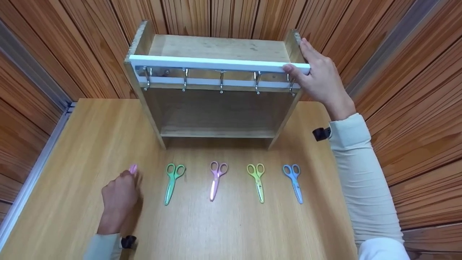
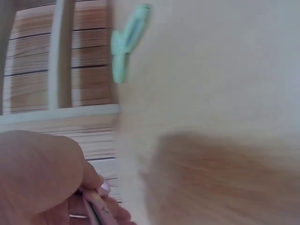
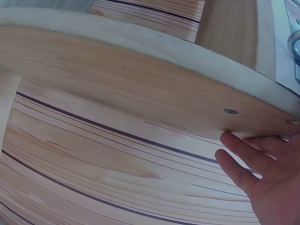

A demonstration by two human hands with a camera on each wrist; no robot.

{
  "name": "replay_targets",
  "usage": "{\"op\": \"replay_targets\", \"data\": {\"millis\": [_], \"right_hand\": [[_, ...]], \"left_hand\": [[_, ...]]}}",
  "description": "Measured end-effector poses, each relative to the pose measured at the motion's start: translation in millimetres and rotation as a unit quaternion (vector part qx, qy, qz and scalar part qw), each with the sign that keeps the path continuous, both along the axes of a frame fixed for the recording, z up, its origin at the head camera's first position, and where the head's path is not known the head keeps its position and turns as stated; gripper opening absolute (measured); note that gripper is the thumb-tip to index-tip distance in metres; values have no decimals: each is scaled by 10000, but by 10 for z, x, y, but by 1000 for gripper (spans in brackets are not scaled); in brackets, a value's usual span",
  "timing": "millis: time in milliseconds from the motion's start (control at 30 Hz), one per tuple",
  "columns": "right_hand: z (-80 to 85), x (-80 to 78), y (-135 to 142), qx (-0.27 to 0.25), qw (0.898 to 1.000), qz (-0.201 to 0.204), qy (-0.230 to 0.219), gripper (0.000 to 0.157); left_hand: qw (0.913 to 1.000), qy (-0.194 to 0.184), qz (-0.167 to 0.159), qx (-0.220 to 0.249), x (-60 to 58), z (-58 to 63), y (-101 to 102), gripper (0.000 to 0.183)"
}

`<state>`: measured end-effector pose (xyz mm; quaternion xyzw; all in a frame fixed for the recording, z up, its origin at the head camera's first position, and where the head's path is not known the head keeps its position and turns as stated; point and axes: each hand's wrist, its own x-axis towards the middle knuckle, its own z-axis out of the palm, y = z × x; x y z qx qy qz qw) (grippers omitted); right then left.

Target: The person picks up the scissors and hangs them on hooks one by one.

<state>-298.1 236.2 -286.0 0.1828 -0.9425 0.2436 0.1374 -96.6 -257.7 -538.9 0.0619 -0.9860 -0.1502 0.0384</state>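
pink item (image 1: 133,168) in the left hand (image 1: 120,193); wooden shelf (image 1: 216,112) at 12 o'clock.
left fingers grip it at 8 o'clock; right hand (image 1: 324,80), fingers extended, touches the shelf at 2 o'clock.

Wood-panel all round from where I stand: back wall (image 1: 234,18), L wall (image 1: 18,121) & R wall (image 1: 426,144), reddish-brn w/ dk grooves. Grey metal posts (image 1: 32,70) in rear corners; metal rail (image 1: 33,177) along L edge of lt.-wood worktop (image 1: 234,234), soft sheen mid-front.
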Motion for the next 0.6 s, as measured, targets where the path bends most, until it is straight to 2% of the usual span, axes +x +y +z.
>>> {"op": "replay_targets", "data": {"millis": [100,200,300,400,500,600], "right_hand": [[9,9,15,15,10000,-38,10,102],[18,12,18,40,10000,-54,21,101],[23,12,9,91,9999,-33,63,102],[26,8,-1,133,9999,-14,95,103],[27,7,-4,160,9998,-28,93,104],[18,6,2,193,9998,-45,73,104]], "left_hand": [[9979,-229,-47,610,-58,139,28,37],[9898,-399,-23,1370,-118,274,54,35],[9733,-497,-75,2241,-153,397,78,36],[9508,-622,-238,3026,-166,511,108,40],[9344,-742,-353,3465,-176,607,140,44],[9240,-872,-375,3705,-182,691,170,45]]}}
